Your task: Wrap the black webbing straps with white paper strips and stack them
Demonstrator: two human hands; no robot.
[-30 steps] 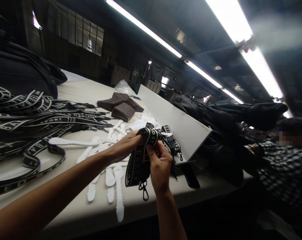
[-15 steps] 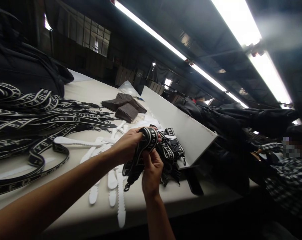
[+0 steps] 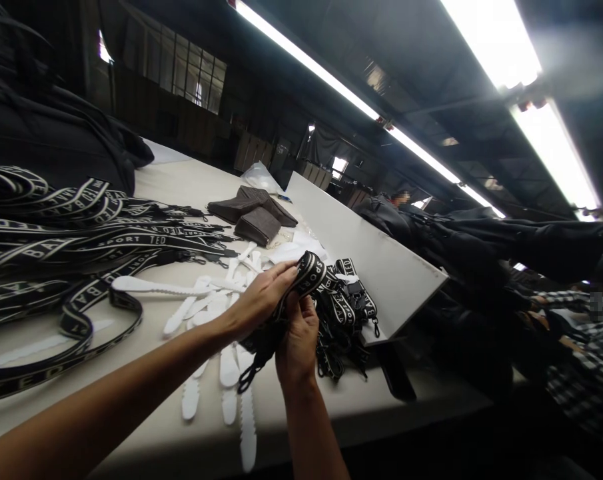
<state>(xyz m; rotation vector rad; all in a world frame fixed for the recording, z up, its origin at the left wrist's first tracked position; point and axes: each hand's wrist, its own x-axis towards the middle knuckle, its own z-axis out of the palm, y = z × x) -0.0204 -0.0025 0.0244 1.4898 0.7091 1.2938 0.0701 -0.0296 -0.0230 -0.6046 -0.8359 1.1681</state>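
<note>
My left hand (image 3: 261, 300) and my right hand (image 3: 297, 340) both grip a folded black strap with white lettering (image 3: 308, 272), held just above the pale table (image 3: 146, 187). The left fingers wrap over the top of the bundle, the right hand pinches it from below. A metal clip (image 3: 246, 381) dangles from the strap's lower end. Just right of my hands lies a small heap of folded straps (image 3: 348, 303). Under my hands several white serrated plastic strips (image 3: 231, 363) lie scattered.
Many long lettered straps (image 3: 81, 247) spread over the table's left side beside a dark bag (image 3: 56, 140). Brown pouches (image 3: 254, 213) sit farther back. A white board (image 3: 361, 253) edges the table on the right. Dark garments (image 3: 481, 247) and a person in a checked shirt (image 3: 586, 360) are beyond.
The strap bundle has been gathered tighter in my hands; its hanging loop is shorter. My right hand moved lower and left under the bundle. The camera view shifted slightly right.
</note>
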